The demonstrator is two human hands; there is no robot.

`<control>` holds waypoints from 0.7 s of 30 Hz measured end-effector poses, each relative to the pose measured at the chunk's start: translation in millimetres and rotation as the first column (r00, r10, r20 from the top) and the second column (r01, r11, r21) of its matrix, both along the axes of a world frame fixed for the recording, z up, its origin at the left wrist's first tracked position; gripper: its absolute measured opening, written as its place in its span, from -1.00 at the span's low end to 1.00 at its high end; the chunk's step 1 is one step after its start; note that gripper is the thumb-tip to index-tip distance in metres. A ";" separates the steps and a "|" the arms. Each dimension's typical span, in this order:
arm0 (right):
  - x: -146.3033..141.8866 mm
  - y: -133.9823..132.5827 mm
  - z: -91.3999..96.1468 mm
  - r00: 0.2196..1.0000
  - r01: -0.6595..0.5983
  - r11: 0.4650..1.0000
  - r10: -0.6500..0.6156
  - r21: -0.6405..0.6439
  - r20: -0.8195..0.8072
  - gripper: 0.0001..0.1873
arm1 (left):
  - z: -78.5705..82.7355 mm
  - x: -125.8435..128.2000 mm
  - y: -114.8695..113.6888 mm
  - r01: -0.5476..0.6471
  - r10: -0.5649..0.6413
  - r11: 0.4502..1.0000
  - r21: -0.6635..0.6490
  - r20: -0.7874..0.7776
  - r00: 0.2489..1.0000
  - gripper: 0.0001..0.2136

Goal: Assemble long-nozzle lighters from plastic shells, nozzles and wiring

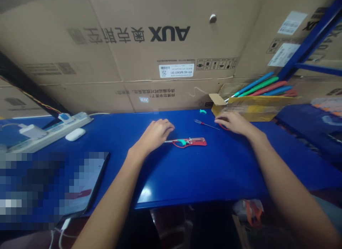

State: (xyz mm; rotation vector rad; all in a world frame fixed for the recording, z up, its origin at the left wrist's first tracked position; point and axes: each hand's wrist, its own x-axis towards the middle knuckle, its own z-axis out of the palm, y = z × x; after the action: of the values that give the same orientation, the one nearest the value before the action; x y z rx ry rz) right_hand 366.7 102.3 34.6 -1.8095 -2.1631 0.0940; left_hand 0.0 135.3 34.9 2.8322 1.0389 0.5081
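Note:
On the blue table lies an opened long-nosed gas lighter, its inside showing: a red half-shell, a green trigger, a clear tank and a metal tube. My left hand is closed over the tube end at its left. Farther right, my right hand has its fingers pinched at a curved red piece, perhaps the other half-shell; the hand hides most of it. Just left of those fingers rests a small screwdriver with a clear handle. A small green plastic part lies behind it.
An open carton of several coloured lighters stands at the back right. Large cardboard boxes wall off the rear. At left are a power strip, a white case and a tablet-like device, partly pixelated.

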 end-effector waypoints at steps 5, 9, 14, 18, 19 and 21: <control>30.2 -9.6 6.6 0.983 0.168 0.975 -0.177 -0.144 -0.050 -0.58 | 0.1 2.0 -1.4 -0.036 0.036 0.999 0.016 -0.020 0.999 -0.75; 49.6 -17.0 8.1 0.951 0.255 0.917 -0.294 -0.306 -0.090 -0.48 | -0.4 2.7 -2.6 -0.051 0.052 0.998 0.021 -0.028 0.998 -0.75; 44.7 -14.3 4.3 0.971 0.155 0.908 -0.213 -0.390 -0.111 -0.47 | -0.8 2.8 -3.6 -0.034 0.035 0.999 0.021 -0.025 0.999 -0.76; 36.7 -15.6 11.9 0.979 0.165 0.936 -0.193 -0.311 -0.060 -0.51 | 2.8 2.7 -3.0 -0.071 0.070 0.997 0.043 0.017 0.997 -0.77; 32.6 -17.1 15.1 0.982 0.148 0.956 -0.172 -0.254 -0.075 -0.51 | 4.1 2.1 -2.5 -0.089 0.086 0.994 0.059 0.045 0.995 -0.78; 18.1 -20.5 21.3 0.986 0.065 0.986 -0.088 -0.156 -0.143 -0.51 | 6.5 0.3 -1.0 -0.126 0.117 0.988 0.090 0.103 0.988 -0.79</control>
State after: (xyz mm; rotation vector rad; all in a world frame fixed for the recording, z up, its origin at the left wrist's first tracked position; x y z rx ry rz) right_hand 384.9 81.8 55.9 -1.8990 -2.0278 0.3725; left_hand 0.3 134.3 41.3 2.8039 1.2055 0.7187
